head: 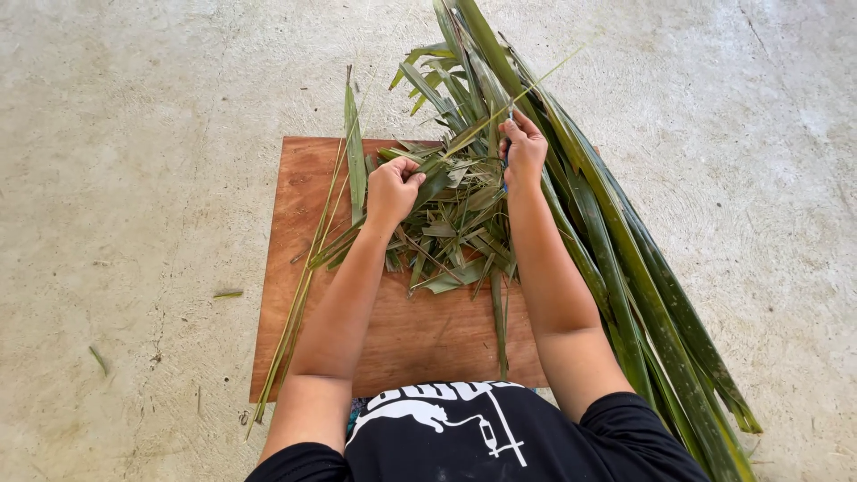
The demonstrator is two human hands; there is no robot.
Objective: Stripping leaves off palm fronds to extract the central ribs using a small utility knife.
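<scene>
A brown wooden board (420, 335) lies on the concrete floor in front of me. On it sits a heap of cut green leaf pieces (455, 228). My left hand (393, 187) is closed around a leaf strip (428, 161) at the heap's upper left. My right hand (522, 152) grips a small tool with a thin metal tip and a bit of blue at the palm; its shape is mostly hidden. Both hands meet over one long leaf at the far edge of the board.
A thick bundle of long green leaves (625, 268) runs diagonally along my right, from the far middle to the near right. Thin leaf ribs and strips (308, 268) lie along the board's left edge. Small scraps (228, 294) dot the rough concrete floor (134, 178).
</scene>
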